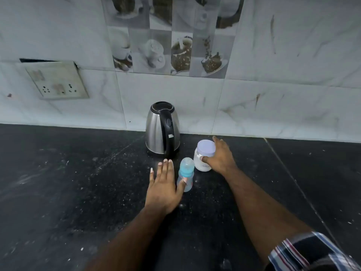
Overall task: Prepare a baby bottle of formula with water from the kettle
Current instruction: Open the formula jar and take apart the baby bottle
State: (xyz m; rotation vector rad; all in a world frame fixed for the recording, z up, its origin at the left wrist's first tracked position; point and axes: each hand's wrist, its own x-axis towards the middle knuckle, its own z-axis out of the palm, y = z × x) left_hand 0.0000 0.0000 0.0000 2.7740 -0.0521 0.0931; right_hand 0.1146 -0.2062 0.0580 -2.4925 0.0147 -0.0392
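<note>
A steel kettle [162,129] with a black handle and lid stands on the black counter [78,182] against the wall. In front of it stands a small baby bottle [186,173] with a blue collar and clear cap. My left hand [164,184] lies just left of the bottle, fingers spread, with the thumb touching its lower side. To the right is a white formula jar [204,153] with a pale lid. My right hand [220,155] wraps the jar from the right, thumb on its front.
A tiled wall [273,104] rises behind the counter, with a loose switch and socket plate [56,81] at the left. The counter is dusted with white specks. A seam [293,180] runs through the counter at the right.
</note>
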